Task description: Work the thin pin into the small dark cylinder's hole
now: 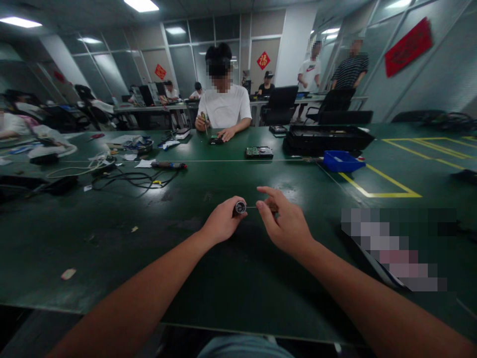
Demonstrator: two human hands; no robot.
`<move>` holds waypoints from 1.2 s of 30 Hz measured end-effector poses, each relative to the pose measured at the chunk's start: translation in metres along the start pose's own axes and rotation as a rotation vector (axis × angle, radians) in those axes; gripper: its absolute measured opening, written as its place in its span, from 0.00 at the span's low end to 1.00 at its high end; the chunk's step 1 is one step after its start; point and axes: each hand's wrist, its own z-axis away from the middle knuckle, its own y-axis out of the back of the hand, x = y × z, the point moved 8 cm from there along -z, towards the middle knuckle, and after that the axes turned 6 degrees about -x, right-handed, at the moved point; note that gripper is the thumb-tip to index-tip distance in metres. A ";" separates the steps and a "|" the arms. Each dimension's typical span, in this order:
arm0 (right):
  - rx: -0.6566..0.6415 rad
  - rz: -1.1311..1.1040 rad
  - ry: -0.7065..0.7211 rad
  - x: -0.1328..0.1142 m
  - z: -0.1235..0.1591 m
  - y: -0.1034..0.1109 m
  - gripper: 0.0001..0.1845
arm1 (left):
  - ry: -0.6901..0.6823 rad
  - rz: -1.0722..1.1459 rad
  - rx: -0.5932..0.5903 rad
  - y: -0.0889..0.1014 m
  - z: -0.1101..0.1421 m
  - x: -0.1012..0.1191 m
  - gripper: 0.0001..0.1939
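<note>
My left hand (pixel 222 222) is closed around a dark cylinder (pixel 240 207) with a round, silver-rimmed end turned toward me. A thin metal shaft (pixel 251 207) runs between this cylinder and my right hand (pixel 287 223). That hand holds what looks like a screwdriver (pixel 274 208), its handle mostly hidden in the palm and fingers. My right index finger is stretched out above the shaft, and the thumb lies near it. Both hands are just above the green table (pixel 238 288). How the shaft meets the cylinder cannot be made out.
Across the table a person (pixel 223 107) works on a small device (pixel 216 140) with a screwdriver. A hard drive (pixel 259 151), a black tray (pixel 328 139) and a blue bin (pixel 343 161) stand ahead. Cables (pixel 130 180) and an electric screwdriver (pixel 169 165) lie left; a blurred flat item (pixel 367 251) lies right.
</note>
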 end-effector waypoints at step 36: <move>0.184 -0.404 -0.216 0.034 -0.002 0.004 0.13 | -0.014 -0.069 -0.001 0.003 0.001 0.008 0.07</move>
